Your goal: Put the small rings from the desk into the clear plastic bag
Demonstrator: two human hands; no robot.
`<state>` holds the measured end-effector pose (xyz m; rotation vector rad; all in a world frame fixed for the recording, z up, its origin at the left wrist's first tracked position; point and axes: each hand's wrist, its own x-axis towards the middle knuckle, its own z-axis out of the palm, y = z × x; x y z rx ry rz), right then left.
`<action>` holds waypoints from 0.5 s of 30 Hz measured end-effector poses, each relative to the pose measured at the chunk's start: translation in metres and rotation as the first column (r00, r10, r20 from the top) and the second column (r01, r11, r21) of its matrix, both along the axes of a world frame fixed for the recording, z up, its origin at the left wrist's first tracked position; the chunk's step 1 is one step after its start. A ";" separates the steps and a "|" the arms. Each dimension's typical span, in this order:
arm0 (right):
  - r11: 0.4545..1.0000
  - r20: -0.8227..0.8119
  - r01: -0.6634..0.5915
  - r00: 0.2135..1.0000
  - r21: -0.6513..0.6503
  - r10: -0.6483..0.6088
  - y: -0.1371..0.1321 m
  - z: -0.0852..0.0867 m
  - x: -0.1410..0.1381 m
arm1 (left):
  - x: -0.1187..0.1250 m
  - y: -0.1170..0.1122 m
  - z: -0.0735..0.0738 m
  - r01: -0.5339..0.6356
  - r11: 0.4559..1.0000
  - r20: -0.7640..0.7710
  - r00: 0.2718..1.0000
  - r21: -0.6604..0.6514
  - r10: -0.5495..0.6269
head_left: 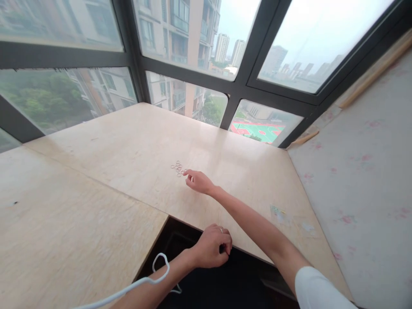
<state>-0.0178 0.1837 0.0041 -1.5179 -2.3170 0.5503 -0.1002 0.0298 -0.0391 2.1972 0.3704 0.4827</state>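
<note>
Several small thin rings [178,166] lie in a loose cluster on the pale tabletop [128,141]. My right hand [200,182] reaches in from the right, its index fingertip at the cluster's near right side. Its other fingers are partly bent, with a gap below the index finger; whether it touches a ring cannot be told. My left hand [212,245] is at the table's near edge, above the dark opening. Its fingers are curled in with the thumb close to them, and anything pinched there is too small to make out. A finger ring shows on it.
A clear plastic packet [277,211] and another transparent piece [308,227] lie at the right. A white cable [122,293] loops by my left forearm. A small dark bit [15,202] is at far left. Windows and a flowered wall [350,184] border the table.
</note>
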 end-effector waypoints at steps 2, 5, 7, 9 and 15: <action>0.999 0.137 -0.043 0.989 -0.030 0.047 0.020 -0.002 -0.015 | -0.002 0.002 0.000 0.022 1.000 0.001 1.000 0.001 -0.022; 0.995 0.222 -0.062 0.972 -0.077 0.078 0.039 -0.004 -0.028 | -0.004 0.003 0.003 0.024 1.000 0.013 1.000 -0.002 -0.023; 0.993 0.267 -0.062 0.960 -0.098 0.086 0.047 -0.002 -0.032 | -0.004 0.003 0.004 0.021 1.000 0.007 1.000 0.008 -0.021; 0.991 0.295 -0.058 0.951 -0.123 0.093 0.052 0.002 -0.035 | -0.004 0.003 0.006 0.019 0.999 -0.006 1.000 0.028 -0.019; 0.964 0.212 -0.056 0.971 -0.260 0.113 0.052 0.011 -0.031 | -0.004 0.004 0.004 0.032 0.996 -0.026 0.999 0.084 -0.030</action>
